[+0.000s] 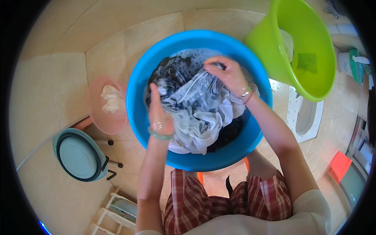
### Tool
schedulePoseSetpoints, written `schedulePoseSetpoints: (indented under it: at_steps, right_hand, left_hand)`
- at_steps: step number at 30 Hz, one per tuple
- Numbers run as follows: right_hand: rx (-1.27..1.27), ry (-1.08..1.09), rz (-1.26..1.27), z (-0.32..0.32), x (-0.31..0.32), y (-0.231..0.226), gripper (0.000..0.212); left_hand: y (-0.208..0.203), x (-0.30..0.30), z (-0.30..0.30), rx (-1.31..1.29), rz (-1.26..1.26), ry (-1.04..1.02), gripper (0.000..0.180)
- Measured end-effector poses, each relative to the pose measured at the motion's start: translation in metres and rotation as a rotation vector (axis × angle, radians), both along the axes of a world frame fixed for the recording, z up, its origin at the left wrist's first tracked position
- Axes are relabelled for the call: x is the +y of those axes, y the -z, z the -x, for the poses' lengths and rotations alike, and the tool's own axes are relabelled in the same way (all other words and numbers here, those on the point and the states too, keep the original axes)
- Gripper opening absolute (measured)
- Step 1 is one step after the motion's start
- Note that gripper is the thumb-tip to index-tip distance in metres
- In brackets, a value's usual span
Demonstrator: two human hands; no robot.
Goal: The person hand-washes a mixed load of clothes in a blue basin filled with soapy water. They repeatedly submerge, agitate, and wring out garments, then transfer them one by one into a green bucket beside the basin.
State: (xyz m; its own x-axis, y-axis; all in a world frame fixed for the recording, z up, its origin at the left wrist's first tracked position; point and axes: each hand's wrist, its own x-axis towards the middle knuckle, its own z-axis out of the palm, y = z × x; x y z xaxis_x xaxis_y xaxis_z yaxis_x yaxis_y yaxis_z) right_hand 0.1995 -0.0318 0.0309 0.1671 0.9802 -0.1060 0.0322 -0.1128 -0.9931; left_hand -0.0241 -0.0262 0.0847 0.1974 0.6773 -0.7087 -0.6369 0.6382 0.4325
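Center frame, a round blue plastic basin (213,160) holds a crumpled, wet gray patterned garment (197,94), rumpled white cloth (213,123) and sudsy water (196,54). The right hand (232,76) arches over, thumb and fingertips pinching the garment; the left hand (160,117) stands edge-on at the pile's left, finger spacing unclear.

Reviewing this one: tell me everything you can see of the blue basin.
The blue basin is round, wide and deep, with a smooth rim; it looks like plastic. It stands upright in front of the person, its underside hidden. Sudsy water shows at the far side, and heaped white, grey and dark clothes fill most of the rest. The left hand and right hand are over its inside; neither grips its rim.
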Motion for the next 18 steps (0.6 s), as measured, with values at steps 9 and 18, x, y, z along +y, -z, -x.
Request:
schedulePoseSetpoints:
  at_steps: [9,18]
  right_hand:
    - [-0.347,-0.205,-0.402,-0.013,-0.014,-0.106,0.017]
    - [0.297,-0.269,-0.303,0.029,-0.006,-0.095,0.071]
  left_hand:
    - [-0.057,-0.006,0.053,0.560,-0.678,0.402,0.057]
    - [-0.134,-0.008,0.013,0.884,-0.633,0.550,0.029]
